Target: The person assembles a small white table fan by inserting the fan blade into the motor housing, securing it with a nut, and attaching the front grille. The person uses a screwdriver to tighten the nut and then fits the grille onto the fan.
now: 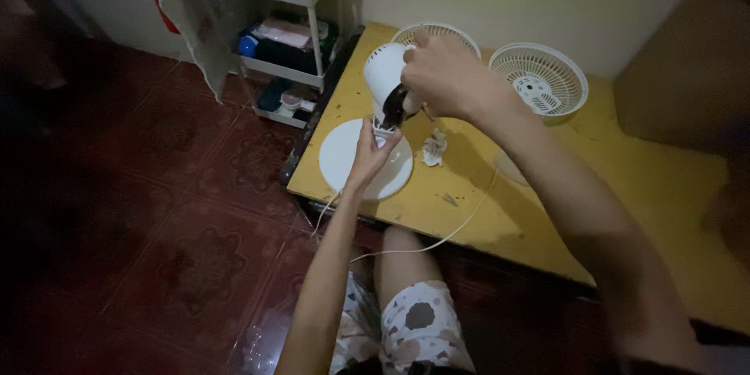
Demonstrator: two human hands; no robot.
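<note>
Left hand: the left hand (373, 148) was raised above the round white base, its grip pinched together on the small white neck piece (381, 131) at the bottom of the fan motor housing.
Right hand: the right hand (444, 78) was wrapped over the rear and top of the fan motor housing (384, 74), fingers clamped around it.
Fan motor housing: white, with a dark part low on its side, held in the air above the desk's left end, near the far edge.
Round white base: the round white base (344, 158) lay flat at the left near corner of the yellow desk (648, 180).
Fan grilles: one white grille (539, 78) lay by the far edge, another (437, 31) lay partly hidden behind the right hand.
Cord: a white cord (461, 223) ran over the near edge.
Crumpled scrap: a white scrap (434, 148) lay just beside the base.
Shelf: a white shelf rack (293, 31) stood off the desk's left end.
</note>
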